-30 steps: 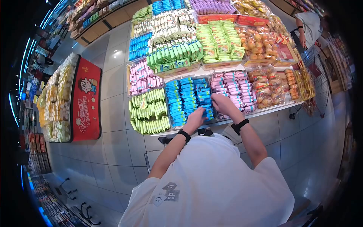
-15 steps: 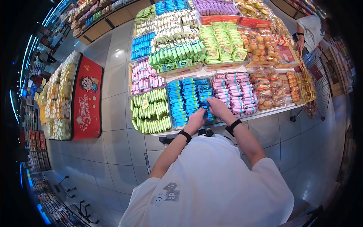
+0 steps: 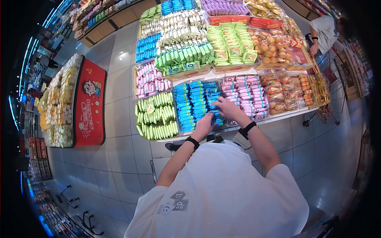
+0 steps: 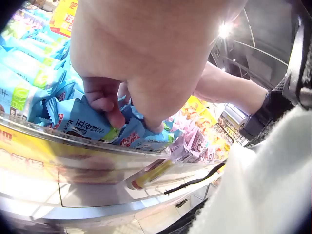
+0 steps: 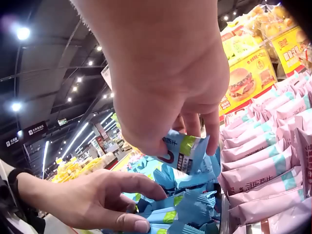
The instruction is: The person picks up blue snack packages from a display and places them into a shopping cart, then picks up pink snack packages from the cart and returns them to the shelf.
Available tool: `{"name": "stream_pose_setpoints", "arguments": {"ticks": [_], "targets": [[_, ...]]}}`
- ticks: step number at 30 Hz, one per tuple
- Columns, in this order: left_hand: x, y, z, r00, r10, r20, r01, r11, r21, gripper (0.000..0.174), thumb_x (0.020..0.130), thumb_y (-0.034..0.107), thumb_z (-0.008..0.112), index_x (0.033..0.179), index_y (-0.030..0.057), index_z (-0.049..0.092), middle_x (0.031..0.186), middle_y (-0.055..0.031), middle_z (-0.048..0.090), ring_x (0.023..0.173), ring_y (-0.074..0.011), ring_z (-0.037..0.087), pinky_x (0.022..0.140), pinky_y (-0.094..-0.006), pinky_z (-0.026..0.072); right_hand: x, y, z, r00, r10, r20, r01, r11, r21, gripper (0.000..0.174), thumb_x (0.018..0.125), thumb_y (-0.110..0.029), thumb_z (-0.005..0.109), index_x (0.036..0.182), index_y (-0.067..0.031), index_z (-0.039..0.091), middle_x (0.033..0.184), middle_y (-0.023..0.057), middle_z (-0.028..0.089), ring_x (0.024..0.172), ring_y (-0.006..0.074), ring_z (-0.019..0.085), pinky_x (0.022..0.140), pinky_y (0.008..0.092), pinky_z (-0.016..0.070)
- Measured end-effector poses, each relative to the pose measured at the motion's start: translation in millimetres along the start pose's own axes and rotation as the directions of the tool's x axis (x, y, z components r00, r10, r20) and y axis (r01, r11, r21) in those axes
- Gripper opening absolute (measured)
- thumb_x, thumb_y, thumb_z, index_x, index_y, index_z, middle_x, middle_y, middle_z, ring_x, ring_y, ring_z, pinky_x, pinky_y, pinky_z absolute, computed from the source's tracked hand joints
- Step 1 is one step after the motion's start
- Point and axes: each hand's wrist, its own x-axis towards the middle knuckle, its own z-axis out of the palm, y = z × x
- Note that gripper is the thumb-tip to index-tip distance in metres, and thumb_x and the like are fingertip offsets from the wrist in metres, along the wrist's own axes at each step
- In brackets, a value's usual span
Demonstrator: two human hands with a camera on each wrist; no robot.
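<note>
Packet [image 5: 181,155] in pinch of right hand [image 5: 168,92], over blue packets [image 5: 156,216]

Blue packs [image 3: 197,98] amid pink, lime and red.
The blue packs carry lime-green patches, dark lettering and some red print. To their right, pink packs [image 5: 258,170] — pale, with teal bands and darker lettering; to their left, lime packs [image 3: 160,104]. Behind the blue packs are green-and-white packs [image 3: 184,55]. Well left of the blue packs, a red stand [image 3: 90,111] has black edging, white lettering and a multicoloured cartoon figure. On the near side of them, the shirt [image 3: 222,186] is white with a grey print — the wristbands [image 3: 193,142] black.
</note>
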Motion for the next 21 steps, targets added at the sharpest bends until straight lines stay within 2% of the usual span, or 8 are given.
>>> {"name": "stream_pose_setpoints", "arguments": {"ticks": [2,4,6,9,11,14,19,21], "targets": [[1,3,-2,1.000,-0.005,0.002,0.005,1.000,0.013,0.047,0.087,0.027,0.079,0.126,0.0068,0.060,0.133,-0.0151,0.057,0.097,-0.0405,0.069,0.079,-0.0504,0.0575,2,8,12,0.990,-0.094,0.109,0.108,0.986,-0.130,0.053,0.082,-0.007,0.070,0.134,-0.0104,0.057,0.105,0.0156,0.061,0.100,0.0381,0.065,0.083,0.0486,0.0553],[0,6,-5,0.994,-0.104,0.046,0.104,0.995,-0.006,0.045,0.088,0.025,0.080,0.127,0.0089,0.062,0.140,-0.0163,0.048,0.101,-0.0445,0.068,0.080,-0.0525,0.0578,1,13,24,0.987,-0.100,0.124,0.117,0.984,-0.137,0.052,0.082,-0.006,0.070,0.132,-0.0093,0.058,0.108,0.0163,0.063,0.102,0.0383,0.065,0.084,0.0487,0.0554],[-2,8,-6,0.995,-0.100,0.025,0.100,0.995,-0.005,0.045,0.087,0.023,0.080,0.126,0.0094,0.062,0.143,-0.0167,0.045,0.099,-0.0450,0.069,0.080,-0.0527,0.0580,1,18,30,0.984,-0.109,0.142,0.129,0.981,-0.141,0.051,0.082,-0.004,0.069,0.131,-0.0082,0.060,0.111,0.0169,0.064,0.104,0.0385,0.065,0.086,0.0488,0.0555],[-5,8,-6,0.996,-0.087,-0.005,0.087,0.996,-0.003,0.045,0.086,0.020,0.081,0.126,0.0098,0.062,0.147,-0.0167,0.042,0.095,-0.0451,0.070,0.079,-0.0529,0.0584,0,17,31,0.990,-0.086,0.115,0.091,0.995,-0.040,0.049,0.078,0.000,0.067,0.127,-0.0045,0.066,0.114,0.0192,0.067,0.106,0.0390,0.065,0.091,0.0468,0.0550],[-5,9,-6,0.997,-0.071,-0.016,0.071,0.997,0.001,0.044,0.086,0.018,0.081,0.125,0.0097,0.062,0.148,-0.0163,0.041,0.093,-0.0448,0.071,0.078,-0.0530,0.0585,1,11,23,0.982,0.020,0.187,-0.021,1.000,0.000,0.042,0.075,0.002,0.067,0.117,-0.0009,0.072,0.110,0.0203,0.070,0.104,0.0396,0.066,0.093,0.0456,0.0547],[-5,7,-6,0.999,-0.043,0.032,0.043,0.999,0.009,0.049,0.085,0.016,0.080,0.129,0.0086,0.058,0.150,-0.0164,0.040,0.101,-0.0444,0.069,0.082,-0.0519,0.0580,-4,23,32,0.988,-0.011,0.152,0.010,1.000,0.011,0.037,0.074,0.002,0.067,0.110,-0.0004,0.075,0.104,0.0204,0.071,0.101,0.0401,0.067,0.093,0.0451,0.0545],[-5,10,-8,0.999,-0.015,0.045,0.017,0.999,-0.048,0.069,0.085,0.010,0.076,0.143,0.0058,0.041,0.147,-0.0201,0.047,0.121,-0.0454,0.060,0.093,-0.0505,0.0544,-11,22,25,0.990,0.012,0.139,-0.023,0.997,0.076,0.037,0.075,-0.001,0.067,0.112,-0.0006,0.074,0.106,0.0200,0.071,0.102,0.0401,0.067,0.094,0.0449,0.0543],[-5,12,-8,0.999,-0.020,0.047,0.022,0.999,-0.043,0.069,0.085,0.010,0.076,0.144,0.0060,0.040,0.147,-0.0206,0.048,0.121,-0.0459,0.059,0.095,-0.0508,0.0538,-12,24,27,0.989,0.027,0.145,-0.039,0.995,0.086,0.037,0.076,-0.002,0.067,0.111,-0.0005,0.074,0.106,0.0200,0.072,0.102,0.0400,0.067,0.095,0.0450,0.0541]]}}
